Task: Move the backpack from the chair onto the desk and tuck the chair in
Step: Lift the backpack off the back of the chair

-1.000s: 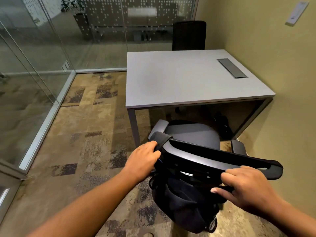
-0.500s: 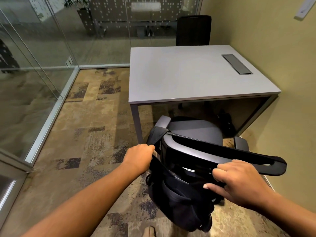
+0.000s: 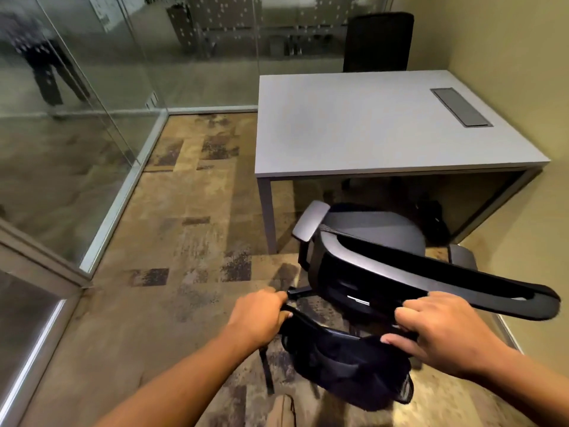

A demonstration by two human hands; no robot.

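Note:
A dark backpack hangs behind the backrest of a grey office chair, just off it, held in both hands. My left hand is closed on its strap at the left. My right hand grips its top edge at the right, just below the curved black chair back. The chair stands in front of the grey desk, its seat partly under the near edge. The lower part of the bag is blurred.
A second black chair stands behind the desk. A cable hatch sits in the desktop at the right. Glass walls run along the left; a yellow wall is at the right. A person stands beyond the glass.
The backpack has come away from the chair back, moving toward me and to the left. Both hands have moved with it, and my view has shifted left.

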